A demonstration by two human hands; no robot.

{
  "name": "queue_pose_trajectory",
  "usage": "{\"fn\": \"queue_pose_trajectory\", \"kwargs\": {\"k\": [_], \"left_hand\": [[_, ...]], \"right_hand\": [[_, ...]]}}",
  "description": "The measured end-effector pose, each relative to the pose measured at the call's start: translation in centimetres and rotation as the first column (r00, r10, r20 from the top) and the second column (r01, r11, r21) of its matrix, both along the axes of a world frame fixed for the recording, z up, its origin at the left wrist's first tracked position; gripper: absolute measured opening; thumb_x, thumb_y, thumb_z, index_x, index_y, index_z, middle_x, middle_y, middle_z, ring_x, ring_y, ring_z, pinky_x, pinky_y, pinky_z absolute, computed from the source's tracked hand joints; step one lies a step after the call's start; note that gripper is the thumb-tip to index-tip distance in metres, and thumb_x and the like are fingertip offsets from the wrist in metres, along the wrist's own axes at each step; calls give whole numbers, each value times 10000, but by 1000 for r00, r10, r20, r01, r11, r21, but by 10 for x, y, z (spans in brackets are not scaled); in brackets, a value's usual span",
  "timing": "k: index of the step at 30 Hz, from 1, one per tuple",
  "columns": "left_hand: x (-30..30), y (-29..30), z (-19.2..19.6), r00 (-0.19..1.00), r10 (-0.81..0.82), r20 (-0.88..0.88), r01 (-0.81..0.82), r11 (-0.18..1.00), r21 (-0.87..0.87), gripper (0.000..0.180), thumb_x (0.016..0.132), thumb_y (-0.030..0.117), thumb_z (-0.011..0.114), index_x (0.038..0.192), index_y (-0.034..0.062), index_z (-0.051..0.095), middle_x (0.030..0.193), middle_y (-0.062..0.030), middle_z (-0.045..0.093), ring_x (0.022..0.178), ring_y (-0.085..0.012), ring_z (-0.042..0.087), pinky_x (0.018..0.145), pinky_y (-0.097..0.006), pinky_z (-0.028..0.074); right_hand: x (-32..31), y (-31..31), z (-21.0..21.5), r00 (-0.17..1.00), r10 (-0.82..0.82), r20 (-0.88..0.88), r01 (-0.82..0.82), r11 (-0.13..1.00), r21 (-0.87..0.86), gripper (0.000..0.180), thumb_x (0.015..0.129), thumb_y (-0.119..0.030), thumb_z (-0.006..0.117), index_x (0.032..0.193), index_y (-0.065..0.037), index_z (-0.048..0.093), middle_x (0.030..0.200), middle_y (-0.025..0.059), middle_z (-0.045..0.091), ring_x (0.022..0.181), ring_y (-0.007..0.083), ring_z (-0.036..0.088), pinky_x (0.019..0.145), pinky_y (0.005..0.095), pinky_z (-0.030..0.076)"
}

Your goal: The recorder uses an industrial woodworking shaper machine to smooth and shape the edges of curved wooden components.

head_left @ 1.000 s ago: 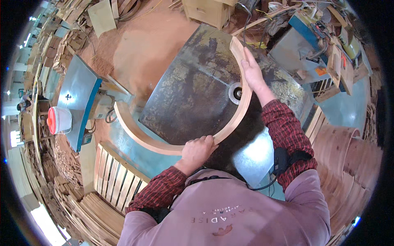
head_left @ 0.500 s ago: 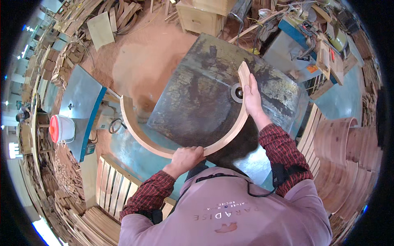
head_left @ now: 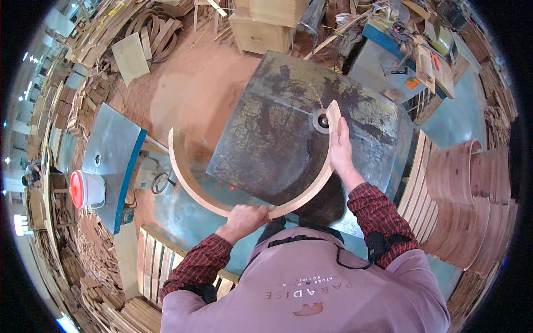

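A half-ring of pale wood (head_left: 302,201) lies in both my hands, its right arm over a dark metal machine table (head_left: 261,133). My left hand (head_left: 246,221) is closed around the bottom of the curve, near my body. Along the outer side of the right arm, my right hand (head_left: 341,152) holds the wood with long, fairly straight fingers and the thumb on top. The inner face of that arm, close to its tip, is at a round spindle (head_left: 323,121) in the tabletop. The piece's left end hangs beyond the table.
On the left, a grey machine table (head_left: 111,152) with a blue edge stands beside a white bucket (head_left: 93,189) with a red lid. Curved wooden panels (head_left: 455,175) are stacked at right. A wooden cabinet (head_left: 258,34) and a cluttered bench (head_left: 380,64) are at the back.
The half-ring has slid toward me at its right arm, so the spindle is now nearer its tip. Both hands keep their hold. A thin streak of dust shows behind the spindle.
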State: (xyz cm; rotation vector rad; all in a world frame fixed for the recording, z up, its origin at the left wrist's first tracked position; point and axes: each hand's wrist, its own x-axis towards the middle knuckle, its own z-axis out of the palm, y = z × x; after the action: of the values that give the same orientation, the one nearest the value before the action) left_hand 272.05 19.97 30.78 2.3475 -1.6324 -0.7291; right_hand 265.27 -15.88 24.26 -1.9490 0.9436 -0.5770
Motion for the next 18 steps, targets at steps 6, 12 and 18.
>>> {"fn": "queue_pose_trajectory", "kwargs": {"k": [6, 12, 18], "left_hand": [[4, 15, -4, 999, -46, 14, 47, 999, -3, 295, 923, 394, 706, 890, 120, 604, 709, -108, 669, 698, -337, 699, 610, -490, 542], [6, 31, -6, 996, -94, 11, 94, 995, -19, 244, 936, 349, 677, 875, 121, 613, 683, -111, 669, 672, -345, 699, 601, -490, 540], [-8, 56, -2, 990, -137, 20, 137, 990, -24, 191, 956, 280, 617, 874, 109, 608, 654, -126, 662, 637, -345, 699, 590, -480, 546]], "right_hand": [[-11, 16, 6, 999, -35, -38, 36, 999, 23, 586, 1053, -132, 475, 1606, -90, 288, 1614, 197, 390, 1450, 378, 437, 1193, 425, 365], [-21, 31, 7, 997, -67, -47, 68, 998, 11, 596, 1048, -123, 479, 1608, -72, 281, 1611, 196, 399, 1456, 370, 435, 1198, 411, 360], [-41, 57, -6, 993, -64, 101, 56, 995, 85, 608, 1058, -148, 500, 1619, -68, 280, 1608, 182, 416, 1463, 314, 440, 1193, 375, 350]]}}
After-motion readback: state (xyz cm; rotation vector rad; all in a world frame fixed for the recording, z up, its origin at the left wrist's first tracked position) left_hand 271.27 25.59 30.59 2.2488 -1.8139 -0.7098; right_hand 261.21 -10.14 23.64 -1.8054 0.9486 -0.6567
